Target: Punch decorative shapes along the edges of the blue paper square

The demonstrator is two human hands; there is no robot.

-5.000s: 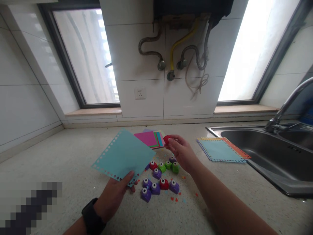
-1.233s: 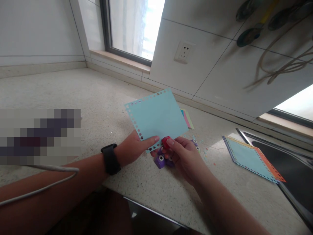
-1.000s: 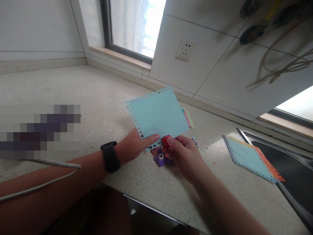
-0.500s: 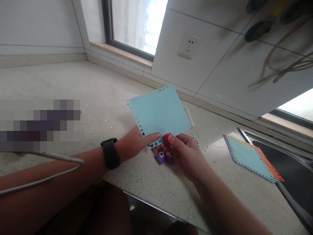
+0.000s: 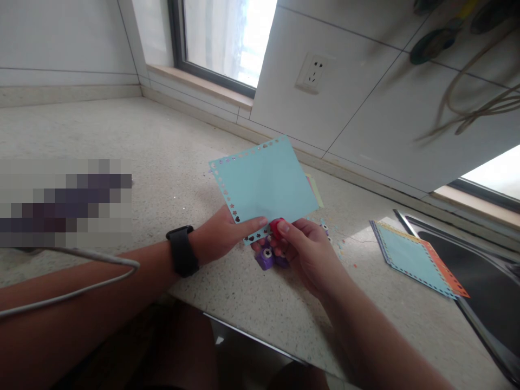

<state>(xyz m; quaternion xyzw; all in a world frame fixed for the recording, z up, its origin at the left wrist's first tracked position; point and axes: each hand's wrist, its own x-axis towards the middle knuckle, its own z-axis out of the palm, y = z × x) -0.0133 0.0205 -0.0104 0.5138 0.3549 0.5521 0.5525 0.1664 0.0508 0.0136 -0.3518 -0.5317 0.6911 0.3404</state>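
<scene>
A light blue sheet of paper (image 5: pixel 264 179) is held up over the counter, its left, top and lower-left edges punched with small shapes such as hearts and stars. My left hand (image 5: pixel 221 233) grips its lower-left part, thumb on top and fingers underneath. At the lower edge, my right hand (image 5: pixel 311 246) is closed on a red craft punch (image 5: pixel 278 227), with the thumb pressing its top. The punch's jaw is hidden. Just below lie purple craft punches (image 5: pixel 266 259), one with a star mark, partly covered by my fingers.
Punched sheets, blue and orange (image 5: pixel 410 254), lie at the right beside the sink (image 5: pixel 483 303). Paper bits (image 5: pixel 355 265) are scattered on the speckled counter (image 5: pixel 174 135). Other coloured sheets (image 5: pixel 316 192) show behind the held one. A white cable (image 5: pixel 101 283) crosses my left forearm.
Both hands, the sheet and the red punch keep nearly the same pose. The whole view has shifted very slightly.
</scene>
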